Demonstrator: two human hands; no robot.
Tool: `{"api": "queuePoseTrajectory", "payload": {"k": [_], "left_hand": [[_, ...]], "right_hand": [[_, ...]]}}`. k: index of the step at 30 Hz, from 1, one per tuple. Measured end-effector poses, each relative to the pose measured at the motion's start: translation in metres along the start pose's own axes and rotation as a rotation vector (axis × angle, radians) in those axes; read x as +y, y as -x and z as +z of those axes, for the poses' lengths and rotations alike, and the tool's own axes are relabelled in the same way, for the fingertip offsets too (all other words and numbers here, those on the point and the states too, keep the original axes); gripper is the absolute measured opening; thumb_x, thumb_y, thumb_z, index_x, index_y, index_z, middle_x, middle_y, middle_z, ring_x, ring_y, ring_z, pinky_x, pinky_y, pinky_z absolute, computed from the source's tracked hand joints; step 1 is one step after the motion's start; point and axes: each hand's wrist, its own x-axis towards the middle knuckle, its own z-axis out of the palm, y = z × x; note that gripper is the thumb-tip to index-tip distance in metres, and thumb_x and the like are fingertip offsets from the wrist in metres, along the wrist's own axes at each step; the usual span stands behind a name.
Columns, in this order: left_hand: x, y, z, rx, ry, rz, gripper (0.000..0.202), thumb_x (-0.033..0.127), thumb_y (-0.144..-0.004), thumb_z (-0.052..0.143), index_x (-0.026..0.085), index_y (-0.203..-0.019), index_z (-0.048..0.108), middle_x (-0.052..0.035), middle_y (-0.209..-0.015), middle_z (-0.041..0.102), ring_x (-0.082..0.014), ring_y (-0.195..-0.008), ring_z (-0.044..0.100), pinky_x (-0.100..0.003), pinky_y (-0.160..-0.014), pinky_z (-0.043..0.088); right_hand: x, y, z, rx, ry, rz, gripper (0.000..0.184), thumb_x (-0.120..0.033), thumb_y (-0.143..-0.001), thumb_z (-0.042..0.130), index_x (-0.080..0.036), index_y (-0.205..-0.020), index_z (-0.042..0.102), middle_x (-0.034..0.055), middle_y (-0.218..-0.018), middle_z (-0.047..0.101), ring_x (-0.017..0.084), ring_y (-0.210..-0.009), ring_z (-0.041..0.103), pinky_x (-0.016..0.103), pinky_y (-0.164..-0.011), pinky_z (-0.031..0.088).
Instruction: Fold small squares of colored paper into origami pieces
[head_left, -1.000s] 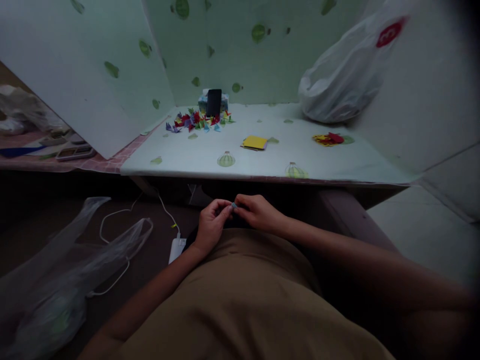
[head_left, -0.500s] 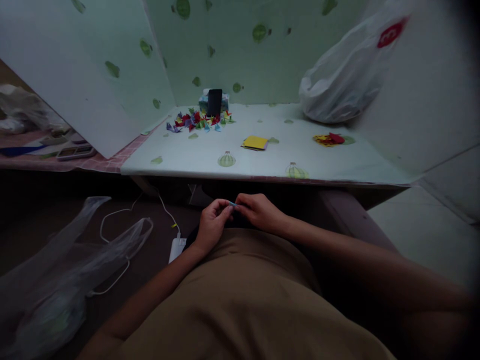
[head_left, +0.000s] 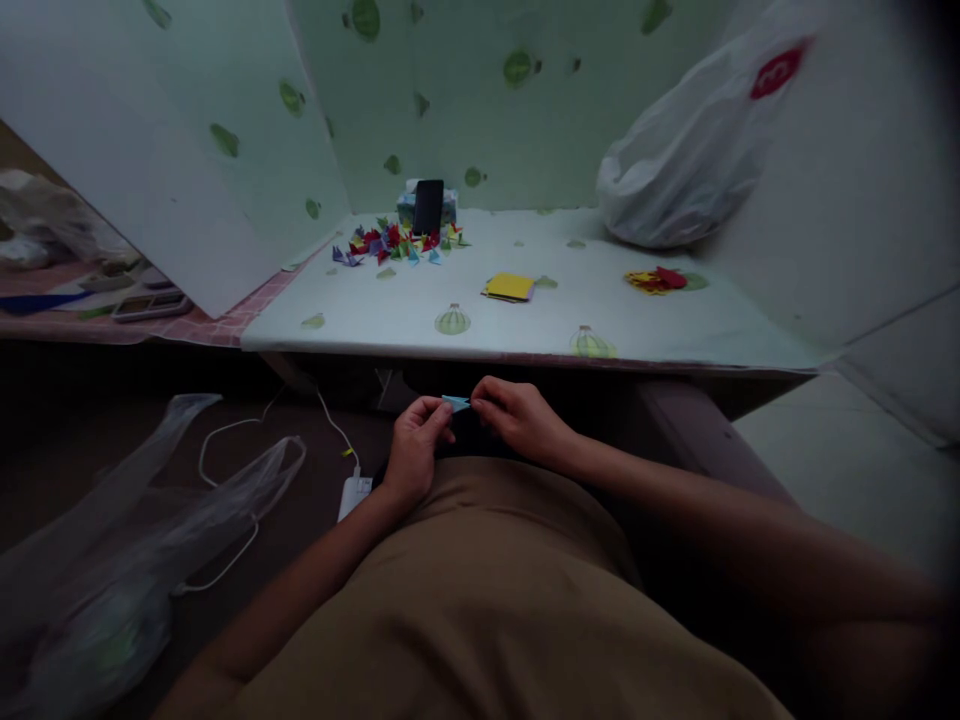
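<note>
My left hand (head_left: 415, 450) and my right hand (head_left: 519, 420) meet in my lap, just below the table's front edge. Both pinch a small folded blue paper piece (head_left: 455, 403) between fingertips, the left from the left side, the right from the right. On the table top lie a stack of yellow paper squares (head_left: 509, 286), a pile of small folded coloured paper pieces (head_left: 396, 242) and a few red and yellow pieces (head_left: 658, 279).
A black phone (head_left: 427, 206) stands propped against a tissue box at the back. A white plastic bag (head_left: 679, 160) leans at the right rear. The table (head_left: 375, 320) has patterned green walls. On the floor left lie clear plastic bags (head_left: 135, 540), a white cable and a charger (head_left: 352, 495).
The blue paper piece shows more between my fingertips, now as a flat pointed shape. Both hands have shifted slightly upward toward the table edge.
</note>
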Motion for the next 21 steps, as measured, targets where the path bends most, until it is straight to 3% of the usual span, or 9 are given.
{"api": "queuePoseTrajectory", "payload": {"k": [5,21], "left_hand": [[0.0018,0.0008,0.0032,-0.061,0.14,-0.119,0.023,0.031,-0.07,0.077,0.015,-0.072,0.061,0.0045,-0.063,0.052,-0.006,-0.053,0.044,-0.02,-0.05,0.038],[-0.0002,0.0016,0.0036,-0.125,0.191,-0.157,0.023,0.032,-0.071,0.078,0.014,-0.075,0.064,0.004,-0.064,0.052,-0.0055,-0.053,0.043,-0.02,-0.051,0.039]], "right_hand": [[0.0006,0.0004,0.0016,-0.024,-0.054,0.012,0.005,-0.018,-0.085,0.055,-0.018,-0.089,0.055,-0.0013,-0.07,0.059,0.012,-0.061,0.051,0.023,-0.058,0.038],[0.0026,0.0012,0.0036,-0.032,-0.065,-0.029,0.003,-0.019,-0.086,0.055,-0.018,-0.088,0.056,0.0,-0.073,0.06,0.012,-0.065,0.055,0.023,-0.059,0.041]]}}
